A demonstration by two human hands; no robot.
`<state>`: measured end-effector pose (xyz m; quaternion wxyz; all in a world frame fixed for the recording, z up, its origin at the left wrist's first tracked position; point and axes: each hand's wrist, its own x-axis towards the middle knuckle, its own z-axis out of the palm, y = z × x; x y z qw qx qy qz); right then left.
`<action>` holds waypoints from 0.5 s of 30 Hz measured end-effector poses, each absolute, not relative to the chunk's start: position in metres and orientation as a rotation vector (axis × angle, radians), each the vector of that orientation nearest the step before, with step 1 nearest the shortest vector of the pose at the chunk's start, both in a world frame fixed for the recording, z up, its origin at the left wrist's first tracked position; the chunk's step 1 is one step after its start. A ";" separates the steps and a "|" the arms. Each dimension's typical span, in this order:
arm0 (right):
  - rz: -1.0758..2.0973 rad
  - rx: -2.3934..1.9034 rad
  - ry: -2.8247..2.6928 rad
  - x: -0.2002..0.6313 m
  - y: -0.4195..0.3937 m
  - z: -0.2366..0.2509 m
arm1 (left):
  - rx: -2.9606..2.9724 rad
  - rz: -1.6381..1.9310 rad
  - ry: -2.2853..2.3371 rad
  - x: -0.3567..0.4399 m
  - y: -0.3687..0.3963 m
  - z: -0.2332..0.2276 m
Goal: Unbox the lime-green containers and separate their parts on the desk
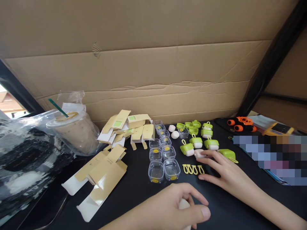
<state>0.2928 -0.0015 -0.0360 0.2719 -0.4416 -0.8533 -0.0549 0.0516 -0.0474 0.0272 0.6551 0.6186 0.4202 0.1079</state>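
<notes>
- A wall of creased brown corrugated cardboard [153,64] is seen behind a black counter [134,188], on which small parts are laid out in groups.
- A lidded plastic cup of pale brown drink with a green straw [74,127], wrapped in a clear bag, stands at the far left of the counter.
- Flat and half-folded tan-and-white card boxes [103,175] lie left of centre, with a further heap of them [129,127] behind.
- Small clear square plastic tubs with yellow stickers [164,155] are set in two rows at the middle.
- Lime-green plastic cases with white oval inserts and loops [199,137] are grouped to the right of the tubs, some empty green shells behind them.
- Orange-and-black tools [241,124] lie at the far right edge, well apart from the work.
- The right hand [225,174] is laid open and flat on the counter, its fingertips touching a white oval piece [199,154] just in front of the green cases.
- The left hand [177,207] is curled closed around a white rounded piece [183,204], held low at the near edge; most of that piece is hidden by the fingers.
- Four yellow rubber loops [193,169] lie in a row just beside the right hand, between it and the nearest tubs.
- Two loose white oval pieces [173,131] rest behind the tubs.
- The step in hand is judged to be the picking up of white pieces for assembly with the green cases.
- A firm pinch on the white piece under the right fingertips would be called for next, without the neighbouring green cases or the loops being knocked.
</notes>
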 end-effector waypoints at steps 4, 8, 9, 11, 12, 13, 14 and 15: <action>-0.069 -1.148 -2.233 0.292 -0.006 -0.024 | 1.066 0.461 0.726 0.055 -0.044 0.021; 0.083 -0.974 -2.147 0.283 -0.011 0.003 | 0.818 0.731 0.493 0.053 -0.039 0.023; 0.130 -0.931 -2.138 0.279 -0.012 0.011 | 0.814 0.792 0.484 0.052 -0.039 0.025; 0.213 -0.848 -2.149 0.268 -0.015 0.025 | 0.848 0.889 0.504 0.050 -0.038 0.030; 0.247 -0.806 -2.163 0.263 -0.016 0.030 | 0.873 0.927 0.524 0.050 -0.038 0.031; 0.274 -0.764 -2.183 0.257 -0.018 0.033 | 0.897 0.959 0.546 0.050 -0.038 0.032; 0.296 -0.724 -2.203 0.251 -0.019 0.035 | 0.912 0.985 0.568 0.050 -0.038 0.033; 0.314 -0.690 -2.221 0.246 -0.020 0.037 | 0.915 1.005 0.587 0.051 -0.038 0.033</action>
